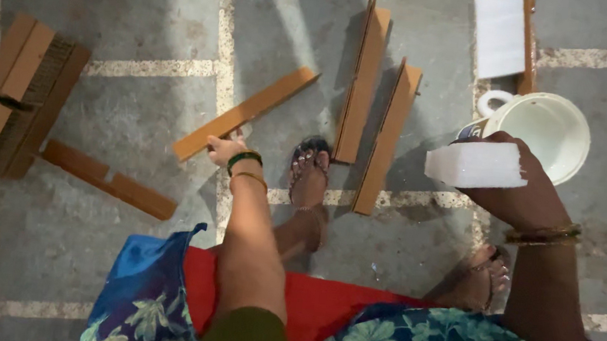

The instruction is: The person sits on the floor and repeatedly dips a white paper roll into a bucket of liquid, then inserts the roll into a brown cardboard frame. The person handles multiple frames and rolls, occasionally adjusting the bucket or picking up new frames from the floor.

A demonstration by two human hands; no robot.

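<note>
You stand over a grey concrete floor (147,22) crossed by pale painted lines, with wooden pieces scattered across it. The biggest of these is a stack of brown boards (18,95) at the far left, lying on the floor well apart from both hands. Just below it a long dark strip (106,180) lies slanted. Two upright-lying planks (363,80) and (390,138) rest side by side ahead of your left foot, whose sandal (309,165) sits between them and your left arm. At the upper right a white bucket (548,131) stands on the floor, with a white sheet (500,34) on a wooden strip just beyond it.

Your left hand (224,148) reaches down and closes its fingers on the near end of a slanted wooden plank (246,113), which lies on the floor with its far end pointing toward the two planks. Your right hand (521,188) is clenched around a white foam block (476,165), held in the air just in front of the bucket. Bangles (542,235) circle your right wrist, and a green band (244,159) your left.
</note>
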